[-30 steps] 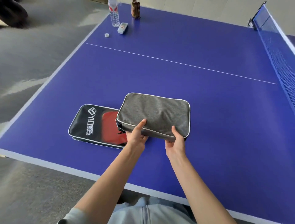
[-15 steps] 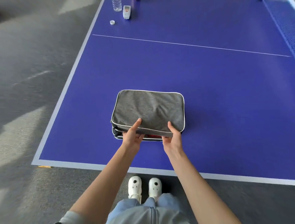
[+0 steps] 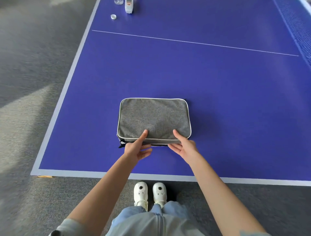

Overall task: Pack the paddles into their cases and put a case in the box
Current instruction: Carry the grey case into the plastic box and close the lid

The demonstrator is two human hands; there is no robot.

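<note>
A grey fabric paddle case (image 3: 154, 118) with white piping lies flat on the blue table (image 3: 218, 101), near its front edge. It sits on top of a black case (image 3: 121, 144), of which only a dark corner shows at the near left. My left hand (image 3: 136, 150) pinches the grey case's near edge, thumb on top and fingers below. My right hand (image 3: 184, 146) holds the same edge further right, thumb on top and fingers under it. No paddle and no box is in view.
A white bottle cap (image 3: 113, 16), a white device (image 3: 129, 6) and the base of a clear bottle (image 3: 118, 1) stand at the far left of the table. The net (image 3: 299, 33) runs along the right. Grey floor lies left and in front.
The grey case has been shifted left onto the black case and now covers it squarely, hiding the red paddle. The view has tilted down.
</note>
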